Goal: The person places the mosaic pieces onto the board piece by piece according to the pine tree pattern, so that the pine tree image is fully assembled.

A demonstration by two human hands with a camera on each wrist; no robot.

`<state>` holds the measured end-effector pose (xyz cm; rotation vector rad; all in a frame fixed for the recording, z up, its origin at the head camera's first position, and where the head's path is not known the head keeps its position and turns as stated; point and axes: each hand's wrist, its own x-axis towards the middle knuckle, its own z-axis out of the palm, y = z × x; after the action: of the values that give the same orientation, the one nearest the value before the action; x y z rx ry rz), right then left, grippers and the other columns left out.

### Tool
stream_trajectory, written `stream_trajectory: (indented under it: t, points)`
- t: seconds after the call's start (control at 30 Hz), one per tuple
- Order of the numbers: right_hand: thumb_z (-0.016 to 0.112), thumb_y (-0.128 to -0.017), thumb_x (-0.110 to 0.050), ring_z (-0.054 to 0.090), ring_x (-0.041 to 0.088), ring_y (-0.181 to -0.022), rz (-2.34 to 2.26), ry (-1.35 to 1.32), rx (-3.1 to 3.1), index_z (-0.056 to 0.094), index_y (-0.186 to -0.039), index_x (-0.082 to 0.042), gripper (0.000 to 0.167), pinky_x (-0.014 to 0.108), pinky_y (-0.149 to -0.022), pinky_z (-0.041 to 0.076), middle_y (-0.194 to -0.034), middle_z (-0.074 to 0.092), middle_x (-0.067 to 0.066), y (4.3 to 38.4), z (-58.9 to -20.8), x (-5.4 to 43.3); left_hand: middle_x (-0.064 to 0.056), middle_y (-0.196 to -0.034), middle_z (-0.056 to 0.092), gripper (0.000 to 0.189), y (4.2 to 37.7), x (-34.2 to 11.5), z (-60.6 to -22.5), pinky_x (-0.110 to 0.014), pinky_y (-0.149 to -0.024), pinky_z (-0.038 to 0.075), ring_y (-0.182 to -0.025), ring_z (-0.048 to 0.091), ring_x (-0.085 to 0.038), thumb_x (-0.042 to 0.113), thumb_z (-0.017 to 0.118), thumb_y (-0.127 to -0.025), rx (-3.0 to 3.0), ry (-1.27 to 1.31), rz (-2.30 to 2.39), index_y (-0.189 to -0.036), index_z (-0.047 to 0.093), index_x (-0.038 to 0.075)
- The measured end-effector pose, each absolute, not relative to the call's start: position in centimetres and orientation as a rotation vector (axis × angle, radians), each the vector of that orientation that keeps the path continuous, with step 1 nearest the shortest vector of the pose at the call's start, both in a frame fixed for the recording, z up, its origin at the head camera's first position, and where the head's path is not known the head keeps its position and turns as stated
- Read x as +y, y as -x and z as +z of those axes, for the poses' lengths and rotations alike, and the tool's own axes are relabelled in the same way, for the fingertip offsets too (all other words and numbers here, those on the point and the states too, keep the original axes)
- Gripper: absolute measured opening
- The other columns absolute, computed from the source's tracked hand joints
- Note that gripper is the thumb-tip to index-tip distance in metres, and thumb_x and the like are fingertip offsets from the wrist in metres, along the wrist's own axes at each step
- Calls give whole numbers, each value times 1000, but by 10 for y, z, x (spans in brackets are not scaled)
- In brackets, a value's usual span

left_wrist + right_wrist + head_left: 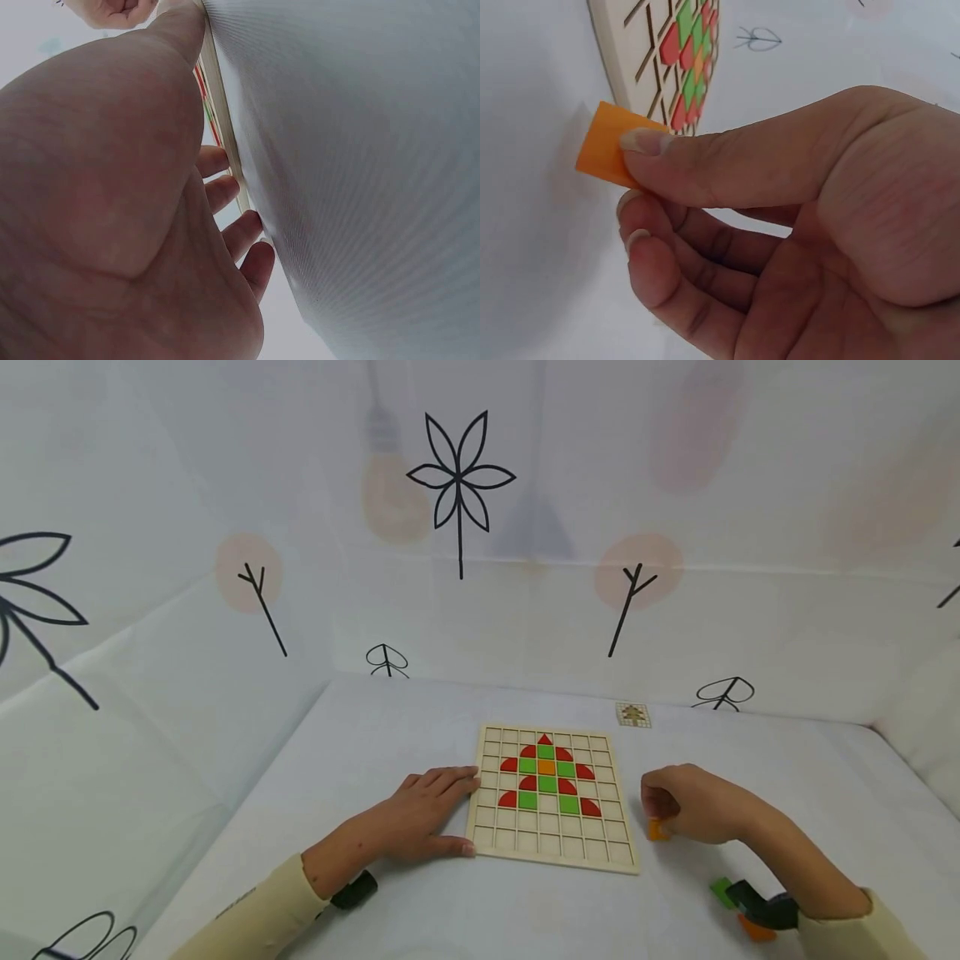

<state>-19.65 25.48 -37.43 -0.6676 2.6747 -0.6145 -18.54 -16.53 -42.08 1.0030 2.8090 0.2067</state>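
Observation:
A wooden grid board [517,841] lies on the white cloth, with red, green and orange pieces set in its squares in a tree shape. In the row of red quarter-round and green square pieces nearest me, the middle square is bare wood. My left hand [423,817] rests at the board's left edge, fingers stretched out and touching the rim. Right of the board, my right hand [701,803] pinches an orange square tile [604,146] between thumb and fingers, low over the cloth. The left wrist view shows the palm of the left hand [112,187] beside the board's edge.
A small pattern card [633,715] with a tree on a grid lies behind the board. By the right wrist are a green piece [722,893] and an orange piece [756,929], partly hidden by the wrist camera. White printed cloth walls [525,618] stand around the back and sides.

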Motion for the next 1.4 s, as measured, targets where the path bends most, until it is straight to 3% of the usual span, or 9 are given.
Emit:
stream_trajectory:
  t: [0.33,0.67,0.93,1.23,1.4]
  points:
    - [78,-88,4,55,16,-81,-748,697,2690,66,-90,-16,24,27,-65,48,-84,59,-4,189,-368,240,6,-176,20,94,185,-164,-421,-54,-121,33,-159,24,-22,73,60,-96,2808,-992,199,-168,27,23]
    - [78,-94,-2,61,9,-83,-940,859,2774,74,-101,-16,17,24,-74,56,-98,70,-7,187,-379,216,7,-176,20,95,186,-163,-421,-55,-121,33,-159,24,-22,74,61,-95,2811,-983,198,-168,28,23]
    - [84,-92,-9,61,5,-80,-1043,929,2855,78,-102,-18,14,23,-72,56,-92,68,-13,185,-396,195,7,-176,19,95,186,-163,-421,-54,-121,33,-159,24,-22,74,60,-95,2814,-994,201,-168,27,24]
    - [81,-89,6,66,4,-82,-1175,922,2904,75,-98,-17,25,24,-75,60,-97,73,-9,186,-407,178,5,-176,21,95,185,-164,-420,-54,-120,34,-159,25,-22,73,61,-95,2814,-994,210,-168,28,23]
    - [82,-88,5,66,4,-81,-1222,909,2913,76,-97,-19,26,23,-73,59,-96,73,-9,186,-410,170,4,-176,21,94,184,-164,-419,-55,-120,34,-159,25,-22,72,61,-96,2812,-1000,214,-168,28,22]
